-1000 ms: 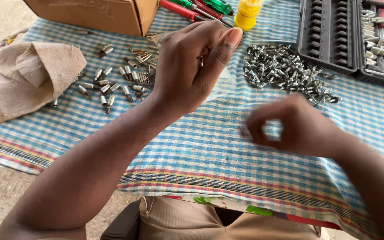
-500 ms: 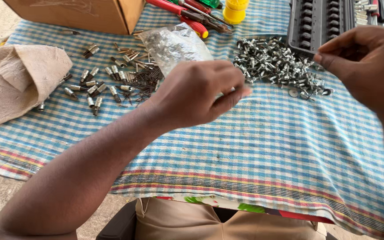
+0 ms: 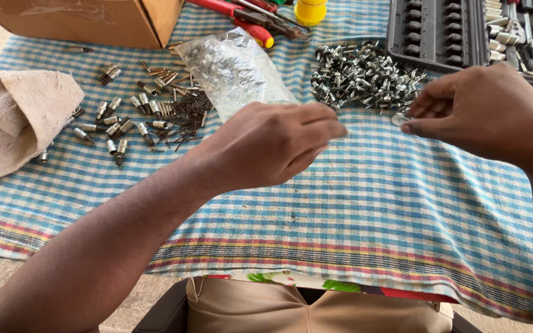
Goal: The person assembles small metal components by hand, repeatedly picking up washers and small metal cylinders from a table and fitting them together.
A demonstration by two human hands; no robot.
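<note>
My left hand (image 3: 272,145) hovers over the middle of the checked cloth (image 3: 371,203). Its fingers are pinched on the near edge of a clear plastic bag (image 3: 232,68), which lies crumpled behind the hand. My right hand (image 3: 488,114) reaches in from the right. Its thumb and forefinger close on a small round washer (image 3: 400,119) at the near edge of a pile of silver screws (image 3: 365,77).
Several short metal bits (image 3: 124,120) and a heap of thin dark nails (image 3: 186,117) lie at the left, beside a beige rag (image 3: 13,117). At the back are a cardboard box (image 3: 94,18), red-handled screwdrivers (image 3: 242,18), a yellow container (image 3: 311,12) and an open black socket case (image 3: 464,31).
My right hand has come down from near the socket case to the near edge of the screw pile. My left hand has stayed over the cloth with the bag.
</note>
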